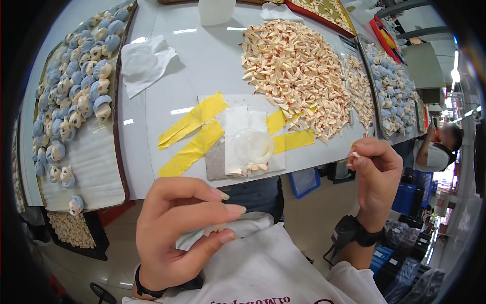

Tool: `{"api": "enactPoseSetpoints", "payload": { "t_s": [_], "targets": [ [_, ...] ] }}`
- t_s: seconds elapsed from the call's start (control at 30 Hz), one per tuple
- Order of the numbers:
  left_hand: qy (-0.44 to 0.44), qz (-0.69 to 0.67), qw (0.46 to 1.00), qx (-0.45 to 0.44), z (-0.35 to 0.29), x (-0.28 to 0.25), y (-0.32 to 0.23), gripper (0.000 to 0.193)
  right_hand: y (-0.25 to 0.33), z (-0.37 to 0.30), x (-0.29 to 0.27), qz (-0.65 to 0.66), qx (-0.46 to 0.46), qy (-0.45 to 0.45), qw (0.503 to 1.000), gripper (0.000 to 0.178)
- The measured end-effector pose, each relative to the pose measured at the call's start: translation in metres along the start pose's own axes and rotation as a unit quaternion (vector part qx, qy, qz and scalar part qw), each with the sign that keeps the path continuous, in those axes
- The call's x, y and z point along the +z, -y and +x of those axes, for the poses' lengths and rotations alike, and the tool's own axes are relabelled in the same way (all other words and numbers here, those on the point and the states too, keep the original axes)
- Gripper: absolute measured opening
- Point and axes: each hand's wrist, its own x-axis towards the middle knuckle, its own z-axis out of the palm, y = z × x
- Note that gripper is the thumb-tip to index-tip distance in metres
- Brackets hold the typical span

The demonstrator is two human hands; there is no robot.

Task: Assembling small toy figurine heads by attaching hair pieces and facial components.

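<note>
My left hand [185, 225] is closed in front of my shirt, with a small cream-coloured piece [214, 229] between thumb and fingers. Off to the right, my right hand [375, 175] pinches another small cream piece [356, 154] between thumb and forefinger. Between and beyond the hands, a clear round dish [254, 146] sits on a white board [234, 158] at the table's near edge. A few cream pieces with red tips [255, 167] lie at the dish's near side. A big heap of the same red-tipped pieces [296, 71] spreads over the table behind the dish.
Yellow tape strips [195, 147] hold the board's sides. A tray of blue-haired doll heads [121, 167] stands on the left, another tray of blue parts [390, 91] on the right. A white cloth [147, 63] and a white container [216, 11] lie farther back. A person [435, 152] sits at far right.
</note>
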Motion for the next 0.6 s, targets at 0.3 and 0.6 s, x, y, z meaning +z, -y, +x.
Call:
{"api": "enactPoseSetpoints", "payload": {
  "t_s": [0.3, 0.6],
  "targets": [
    [-0.039, -0.139, 0.978, -0.153, -0.009, 0.005, 0.001, 0.028, 0.007, 0.018, 0.039, -0.145, -0.171, 0.067, 0.972, 0.018],
    [0.092, -0.15, 0.982, -0.066, -0.008, -0.003, 0.01, 0.025, 0.005, 0.026, 0.085, -0.343, -0.379, 0.109, 0.853, 0.023]
  ]
}}
